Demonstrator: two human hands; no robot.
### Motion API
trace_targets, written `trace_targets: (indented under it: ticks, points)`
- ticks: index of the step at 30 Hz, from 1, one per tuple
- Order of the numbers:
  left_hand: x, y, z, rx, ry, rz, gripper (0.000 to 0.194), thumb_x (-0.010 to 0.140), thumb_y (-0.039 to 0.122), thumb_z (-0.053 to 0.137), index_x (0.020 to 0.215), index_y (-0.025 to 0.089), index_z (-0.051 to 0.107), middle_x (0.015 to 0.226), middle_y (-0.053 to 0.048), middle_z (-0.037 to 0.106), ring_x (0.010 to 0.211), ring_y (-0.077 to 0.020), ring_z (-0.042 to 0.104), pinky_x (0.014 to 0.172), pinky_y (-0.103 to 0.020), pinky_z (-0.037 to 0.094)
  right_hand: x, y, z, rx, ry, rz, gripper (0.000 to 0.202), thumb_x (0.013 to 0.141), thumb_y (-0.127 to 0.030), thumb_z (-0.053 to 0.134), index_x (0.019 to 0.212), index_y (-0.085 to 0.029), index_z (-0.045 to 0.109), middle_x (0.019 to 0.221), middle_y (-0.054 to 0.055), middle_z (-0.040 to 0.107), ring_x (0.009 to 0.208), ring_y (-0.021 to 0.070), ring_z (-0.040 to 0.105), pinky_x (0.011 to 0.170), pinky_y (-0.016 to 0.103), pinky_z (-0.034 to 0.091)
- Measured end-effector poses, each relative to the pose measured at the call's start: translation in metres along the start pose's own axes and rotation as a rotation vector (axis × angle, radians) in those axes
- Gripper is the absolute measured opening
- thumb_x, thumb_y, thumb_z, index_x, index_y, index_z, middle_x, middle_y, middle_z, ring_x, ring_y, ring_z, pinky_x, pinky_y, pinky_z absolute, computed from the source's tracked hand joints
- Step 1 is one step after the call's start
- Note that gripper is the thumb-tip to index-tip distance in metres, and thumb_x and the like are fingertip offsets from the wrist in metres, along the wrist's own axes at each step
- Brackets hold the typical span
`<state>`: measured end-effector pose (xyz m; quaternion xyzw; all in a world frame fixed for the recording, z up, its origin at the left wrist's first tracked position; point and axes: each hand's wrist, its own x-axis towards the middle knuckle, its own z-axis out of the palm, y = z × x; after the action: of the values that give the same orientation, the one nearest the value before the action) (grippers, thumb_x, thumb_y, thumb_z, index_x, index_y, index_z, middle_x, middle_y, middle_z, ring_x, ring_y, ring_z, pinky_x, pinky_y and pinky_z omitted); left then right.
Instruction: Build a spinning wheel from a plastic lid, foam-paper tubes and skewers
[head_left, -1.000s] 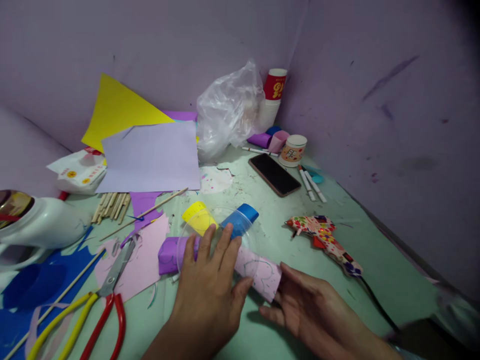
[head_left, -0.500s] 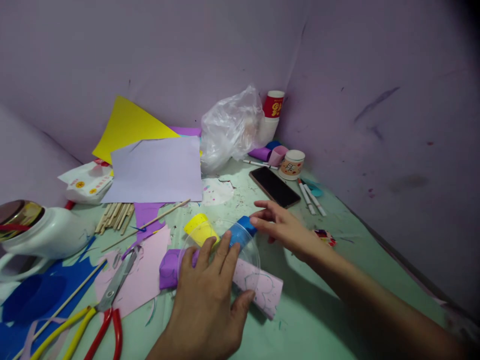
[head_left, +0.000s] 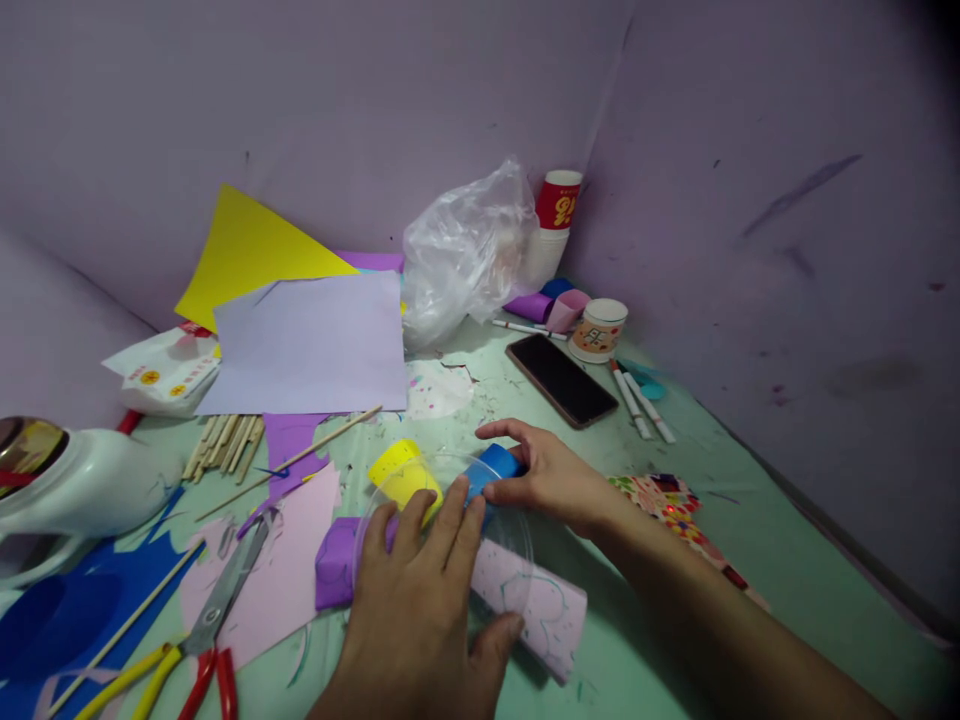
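Covering clear disc (head_left: 452, 463): left hand (head_left: 424, 595), fingers loosely spread
Blue roll (head_left: 491, 466): right hand (head_left: 559, 478), thumb and fingers curved around its outer end (contact partly hidden)

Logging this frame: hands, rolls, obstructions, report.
Left hand spread on clear plastic disc. Right hand at blue paper roll, grip unclear. Floral glue gun partly hidden behind right forearm.

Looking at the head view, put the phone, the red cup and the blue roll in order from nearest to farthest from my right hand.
From your right hand:
1. Blue roll: right at its fingers, on their left.
2. Phone: lying just beyond the hand.
3. Red cup: at the back, atop the white stack by the wall.
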<state>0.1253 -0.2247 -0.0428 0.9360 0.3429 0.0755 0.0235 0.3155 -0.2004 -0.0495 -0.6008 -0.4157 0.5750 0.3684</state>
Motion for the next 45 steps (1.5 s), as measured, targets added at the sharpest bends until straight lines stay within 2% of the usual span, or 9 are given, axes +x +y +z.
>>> trace_targets:
  ticks: [4, 7, 11, 16, 23, 25, 28, 32, 45]
  points:
    - [-0.002, -0.003, -0.002, 0.014, 0.035, 0.039, 0.070, 0.071, 0.049, 0.057, 0.131, 0.015, 0.043, 0.138, -0.011, 0.045, 0.111, -0.0377, 0.048, 0.089, -0.059, 0.035, 0.000, -0.001, 0.004, 0.027, 0.041, 0.035, 0.050, 0.051, -0.013, 0.066, 0.098, -0.019, 0.050, 0.057, -0.006, 0.052, 0.052, 0.0103, 0.046, 0.049, 0.022, 0.036]
    - [-0.006, -0.014, -0.015, -0.041, 0.187, 0.045, 0.055, 0.077, 0.041, 0.056, 0.123, 0.013, 0.049, 0.129, -0.014, 0.053, 0.111, -0.0325, 0.050, 0.089, -0.053, 0.039, -0.002, -0.002, 0.006, 0.039, 0.065, 0.043, 0.051, 0.051, -0.014, 0.066, 0.099, -0.019, 0.049, 0.056, -0.007, 0.051, 0.050, 0.0103, 0.047, 0.048, 0.022, 0.036]
    - [-0.006, -0.042, -0.036, -0.174, 0.402, -0.302, 0.032, 0.082, 0.031, 0.050, 0.109, 0.015, 0.057, 0.114, -0.012, 0.062, 0.107, -0.0245, 0.054, 0.093, -0.044, 0.041, -0.005, -0.005, 0.008, 0.006, 0.086, 0.055, 0.051, 0.054, -0.016, 0.066, 0.101, -0.020, 0.048, 0.057, -0.006, 0.052, 0.050, 0.0110, 0.048, 0.046, 0.023, 0.035]
    - [0.019, -0.073, -0.037, -0.647, 0.176, -0.734, 0.044, 0.075, 0.040, 0.054, 0.111, 0.016, 0.057, 0.107, -0.009, 0.065, 0.096, -0.0237, 0.060, 0.084, -0.041, 0.047, -0.007, -0.007, 0.011, 0.000, 0.089, 0.071, 0.049, 0.055, -0.016, 0.066, 0.099, -0.020, 0.047, 0.058, -0.005, 0.052, 0.050, 0.0113, 0.049, 0.047, 0.024, 0.038]
    - [0.049, -0.089, -0.023, -0.929, -0.024, -0.681, 0.053, 0.071, 0.029, 0.056, 0.119, 0.007, 0.051, 0.087, -0.007, 0.062, 0.080, -0.0191, 0.059, 0.075, -0.033, 0.045, -0.019, -0.011, 0.007, -0.512, 0.217, -0.020, 0.048, 0.064, -0.030, 0.066, 0.109, -0.021, 0.055, 0.090, 0.007, 0.064, 0.076, 0.0229, 0.060, 0.068, 0.038, 0.047]
    - [0.051, -0.091, -0.023, -0.988, -0.054, -0.679, 0.053, 0.070, 0.027, 0.056, 0.119, 0.006, 0.049, 0.080, -0.004, 0.060, 0.075, -0.0172, 0.058, 0.071, -0.030, 0.044, -0.030, -0.014, 0.008, -0.707, 0.347, -0.161, 0.055, 0.066, -0.039, 0.067, 0.115, -0.020, 0.054, 0.109, 0.012, 0.061, 0.094, 0.0306, 0.057, 0.079, 0.047, 0.046]
    - [0.054, -0.094, -0.024, -1.063, -0.103, -0.670, 0.055, 0.069, 0.026, 0.058, 0.119, 0.005, 0.048, 0.067, 0.002, 0.055, 0.066, -0.0140, 0.053, 0.065, -0.027, 0.041, -0.047, -0.016, 0.023, -0.852, 0.489, -0.587, 0.044, 0.076, -0.033, 0.059, 0.117, -0.018, 0.053, 0.120, 0.013, 0.057, 0.112, 0.0299, 0.050, 0.090, 0.047, 0.042]
    - [0.057, -0.101, -0.025, -1.189, -0.216, -0.683, 0.062, 0.065, 0.024, 0.063, 0.121, 0.004, 0.046, 0.060, 0.006, 0.050, 0.060, -0.0110, 0.048, 0.059, -0.024, 0.036, -0.052, -0.007, 0.056, -1.045, 0.278, -0.885, 0.031, 0.082, -0.017, 0.047, 0.111, -0.020, 0.058, 0.116, 0.007, 0.063, 0.112, 0.0258, 0.053, 0.092, 0.046, 0.044]
    - [0.072, -0.121, -0.022, -1.391, -0.630, -0.708, 0.045, 0.065, 0.017, 0.060, 0.109, 0.009, 0.057, 0.065, 0.002, 0.053, 0.046, -0.0076, 0.046, 0.035, -0.018, 0.033, -0.037, 0.012, 0.069, -1.403, 0.072, -0.819, 0.048, 0.082, -0.016, 0.041, 0.130, -0.016, 0.049, 0.137, 0.007, 0.042, 0.122, 0.0283, 0.046, 0.093, 0.053, 0.044]
